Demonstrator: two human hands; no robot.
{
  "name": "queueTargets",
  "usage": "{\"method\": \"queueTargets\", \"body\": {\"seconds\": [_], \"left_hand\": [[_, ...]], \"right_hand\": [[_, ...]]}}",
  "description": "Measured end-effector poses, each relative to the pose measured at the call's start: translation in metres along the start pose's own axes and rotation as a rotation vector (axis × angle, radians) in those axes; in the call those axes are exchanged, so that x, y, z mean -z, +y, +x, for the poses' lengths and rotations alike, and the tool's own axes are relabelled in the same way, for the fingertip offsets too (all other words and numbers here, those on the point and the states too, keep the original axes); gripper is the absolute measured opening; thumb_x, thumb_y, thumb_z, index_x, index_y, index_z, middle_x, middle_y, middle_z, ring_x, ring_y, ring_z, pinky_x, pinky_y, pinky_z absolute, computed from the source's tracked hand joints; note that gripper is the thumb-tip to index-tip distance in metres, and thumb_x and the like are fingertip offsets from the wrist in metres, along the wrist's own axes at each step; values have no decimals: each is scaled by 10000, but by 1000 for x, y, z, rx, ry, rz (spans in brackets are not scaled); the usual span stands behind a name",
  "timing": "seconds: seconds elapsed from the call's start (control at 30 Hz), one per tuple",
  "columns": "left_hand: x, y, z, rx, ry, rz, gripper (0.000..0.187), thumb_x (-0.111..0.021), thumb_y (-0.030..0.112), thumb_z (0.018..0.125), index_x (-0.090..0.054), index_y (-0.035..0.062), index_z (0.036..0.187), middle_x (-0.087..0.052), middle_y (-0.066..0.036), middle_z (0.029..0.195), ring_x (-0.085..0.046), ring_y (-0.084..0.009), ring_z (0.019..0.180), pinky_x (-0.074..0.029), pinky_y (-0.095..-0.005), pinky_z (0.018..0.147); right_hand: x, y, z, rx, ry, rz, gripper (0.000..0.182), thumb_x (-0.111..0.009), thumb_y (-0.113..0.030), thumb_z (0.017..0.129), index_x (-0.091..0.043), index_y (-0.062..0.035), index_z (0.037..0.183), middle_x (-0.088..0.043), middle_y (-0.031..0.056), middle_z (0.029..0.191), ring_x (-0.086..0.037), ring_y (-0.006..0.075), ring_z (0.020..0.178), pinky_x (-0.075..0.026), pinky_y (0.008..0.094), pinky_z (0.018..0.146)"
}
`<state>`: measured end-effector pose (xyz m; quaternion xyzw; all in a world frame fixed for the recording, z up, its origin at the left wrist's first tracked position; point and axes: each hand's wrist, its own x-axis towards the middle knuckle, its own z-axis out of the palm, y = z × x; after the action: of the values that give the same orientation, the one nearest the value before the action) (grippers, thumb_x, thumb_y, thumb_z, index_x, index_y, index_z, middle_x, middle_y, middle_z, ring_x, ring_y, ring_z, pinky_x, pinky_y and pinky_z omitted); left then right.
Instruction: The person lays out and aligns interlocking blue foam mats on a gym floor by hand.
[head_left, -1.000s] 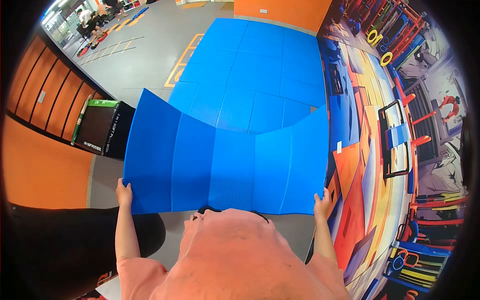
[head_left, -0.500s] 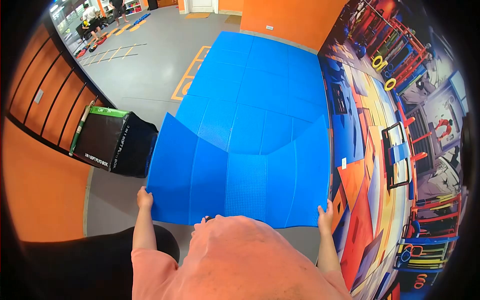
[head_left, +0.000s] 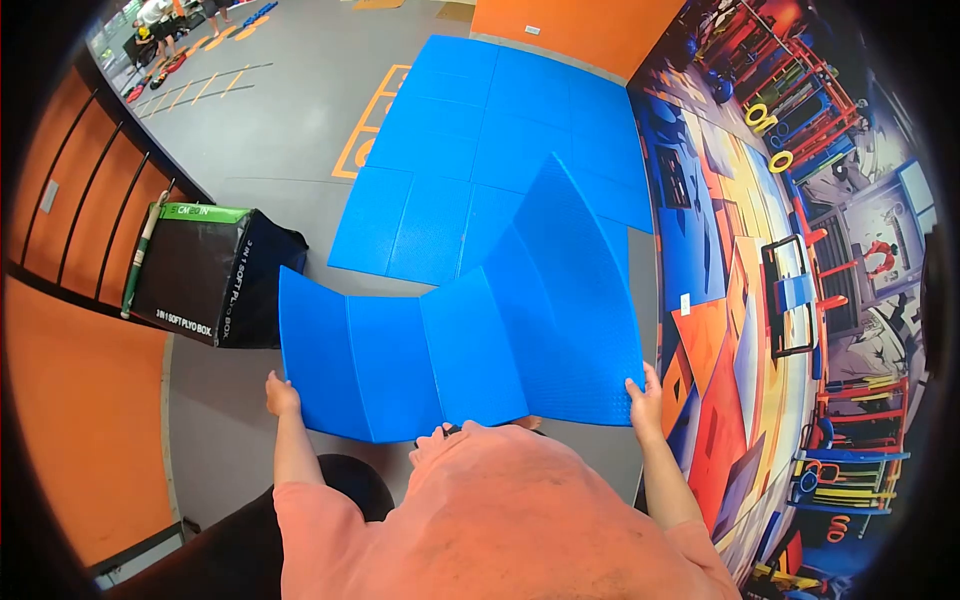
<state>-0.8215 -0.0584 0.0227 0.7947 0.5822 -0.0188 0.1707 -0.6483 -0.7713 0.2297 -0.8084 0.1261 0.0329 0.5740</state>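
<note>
A blue folding mat (head_left: 475, 340) with several panels hangs bent between my two hands. My left hand (head_left: 283, 394) grips its left edge near the lower corner. At the lower right corner, my right hand (head_left: 647, 403) is closed on the mat's edge, thumb on the near face. The right part of the mat rises to a point, while the left panels sag in a zigzag. Beyond it, blue mats (head_left: 450, 130) lie flat on the grey floor, partly hidden behind the held one.
A black soft plyo box (head_left: 190, 275) stands at the left beside a barred orange wall (head_left: 90, 420). A mural wall (head_left: 740, 330) runs along the right. People (head_left: 157, 22) are far off at the upper left, near a floor ladder (head_left: 205, 90).
The held mat has twisted: its right side has risen and tilted inward, and its left panels have folded more. A gap of floor now shows between it and the floor mats.
</note>
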Motion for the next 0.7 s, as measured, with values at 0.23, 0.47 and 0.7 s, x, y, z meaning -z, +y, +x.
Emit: {"method": "queueTargets", "body": {"seconds": [0.23, 0.47, 0.7], "left_hand": [[-22, -11, -35, -124, -247, 124, 460, -747, 222, 971, -622, 127, 1403, -594, -127, 1443, -611, -351, 1327, -520, -502, 1069], [-77, -39, -102, -162, -479, 159, 506, -781, 318, 938, -658, 68, 1360, -620, -176, 1416, -610, -376, 1320, -514, -497, 1092], [-99, -38, -168, -247, -573, 84, 490, -786, 321, 926, -697, 16, 1300, -704, -231, 1337, -676, -367, 1244, -538, -463, 1048]], "right_hand": [[-7, 6, -15, -76, 15, 60, 455, -599, 36, 994, -566, -6, 1447, -670, 102, 1329, -634, 190, 1200, -478, 337, 1048], [5, 45, -15, -78, 8, 40, 461, -593, 26, 1010, -550, -11, 1467, -665, 107, 1346, -633, 198, 1214, -471, 344, 1065], [51, 104, -10, -100, 80, 88, 463, -597, 47, 989, -561, 1, 1449, -660, 114, 1336, -638, 209, 1205, -481, 356, 1062]]}}
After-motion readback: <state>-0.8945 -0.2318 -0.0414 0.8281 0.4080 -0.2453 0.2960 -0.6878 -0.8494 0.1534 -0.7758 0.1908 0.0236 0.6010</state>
